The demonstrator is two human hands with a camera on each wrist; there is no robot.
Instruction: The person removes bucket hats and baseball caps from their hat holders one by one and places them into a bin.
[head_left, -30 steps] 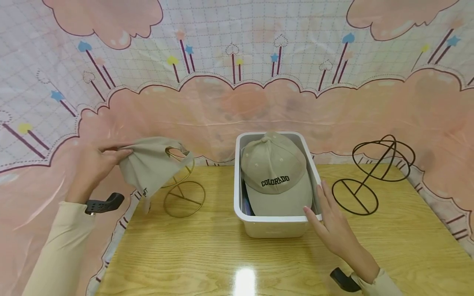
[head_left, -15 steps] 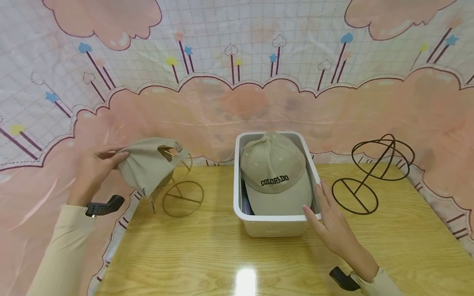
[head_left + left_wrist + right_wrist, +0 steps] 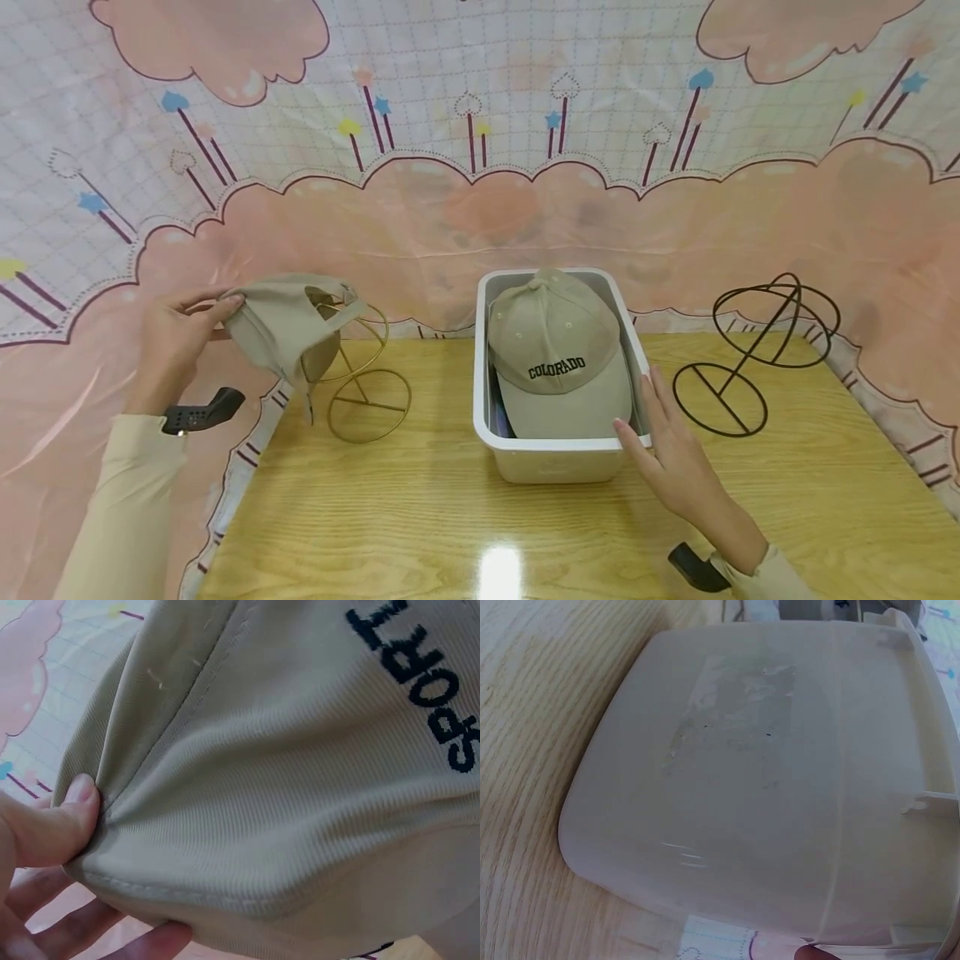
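My left hand (image 3: 180, 337) pinches a beige baseball cap (image 3: 281, 317) by the fabric of its crown, thumb on the near side. Dark letters spelling SPORT show on this cap in the left wrist view. The cap overlaps the upper hoop of a gold wire hat stand (image 3: 371, 402). A second beige cap (image 3: 557, 342), lettered COLORADO, lies in a white plastic bin (image 3: 558, 463) with its brim toward me. Straight fingers of my right hand (image 3: 675, 467) rest at the bin's near right rim. The bin's outer wall (image 3: 727, 780) fills most of the right wrist view.
A black wire hat stand (image 3: 738, 375) stands to the right of the bin. Under everything is a wooden table (image 3: 405, 517). A patterned pink and white cloth (image 3: 450, 233) hangs behind it. Something purple shows beneath the cap in the bin.
My left hand has shifted left with the cap, which has turned so its lettering no longer shows in the head view. The right hand and the bin have stayed put.
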